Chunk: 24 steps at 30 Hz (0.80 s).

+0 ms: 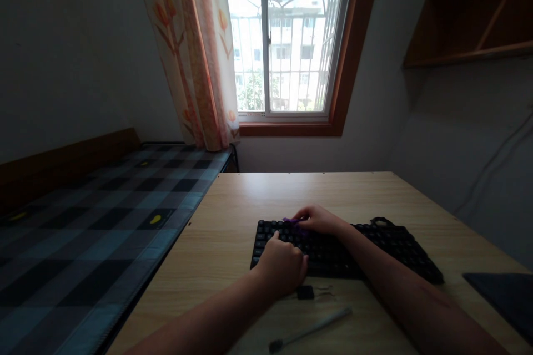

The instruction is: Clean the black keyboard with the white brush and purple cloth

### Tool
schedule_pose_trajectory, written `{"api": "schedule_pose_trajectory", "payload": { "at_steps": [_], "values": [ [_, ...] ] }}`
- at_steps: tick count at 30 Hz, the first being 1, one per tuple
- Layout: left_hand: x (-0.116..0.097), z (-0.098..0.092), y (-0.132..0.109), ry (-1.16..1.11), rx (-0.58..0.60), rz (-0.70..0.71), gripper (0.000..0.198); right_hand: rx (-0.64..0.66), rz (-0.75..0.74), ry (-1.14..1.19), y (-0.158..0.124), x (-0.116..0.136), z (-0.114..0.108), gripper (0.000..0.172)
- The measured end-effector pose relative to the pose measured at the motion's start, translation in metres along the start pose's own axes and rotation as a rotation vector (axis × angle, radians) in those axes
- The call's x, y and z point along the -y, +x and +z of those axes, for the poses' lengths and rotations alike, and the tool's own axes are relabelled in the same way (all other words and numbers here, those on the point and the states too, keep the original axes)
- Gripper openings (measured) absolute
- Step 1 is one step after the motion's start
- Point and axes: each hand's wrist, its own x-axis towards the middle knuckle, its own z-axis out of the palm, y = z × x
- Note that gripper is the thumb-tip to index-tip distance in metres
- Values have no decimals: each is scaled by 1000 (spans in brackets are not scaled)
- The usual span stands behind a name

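Note:
A black keyboard (333, 259) lies on the wooden table, partly covered by my hands and right forearm. My right hand (317, 218) is closed on a purple cloth (296, 223), pressed to the keyboard's upper left keys. My left hand (281, 263) rests over the keyboard's left side, holding it, with one finger stretched forward and the others curled. Below the keyboard lies a small black-handled tool with wire prongs (305, 292), which looks like a keycap puller. Closer to me is a thin brush (312, 330) with a dark head.
The light wooden table (266, 194) reaches toward the window. A dark flat mat (499, 294) lies at its right edge. The keyboard's black cable (382, 221) loops behind it. On the left stands a bed with a checked cover (125, 216); a wooden shelf (470, 55) hangs upper right.

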Motion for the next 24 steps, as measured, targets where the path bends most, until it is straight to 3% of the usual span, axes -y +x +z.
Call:
{"api": "schedule_pose_trajectory", "payload": {
  "at_steps": [6, 12, 16, 20, 24],
  "values": [
    [-1, -2, -1, 7, -3, 2, 38, -6, 11, 0, 0, 4, 2, 34],
    [-2, -2, -2, 23, -8, 21, 39, -117, 8, -88, 5, 3, 10, 28],
    [-2, -1, -1, 27, -23, 16, 39, -86, -13, -61, 3, 1, 8, 28],
    [-1, 1, -1, 31, -19, 12, 40, -24, -92, -36, 0, 1, 3, 27],
    [-1, 2, -1, 28, -31, 14, 40, -48, -216, -58, -1, 6, 6, 21]
  ]
}}
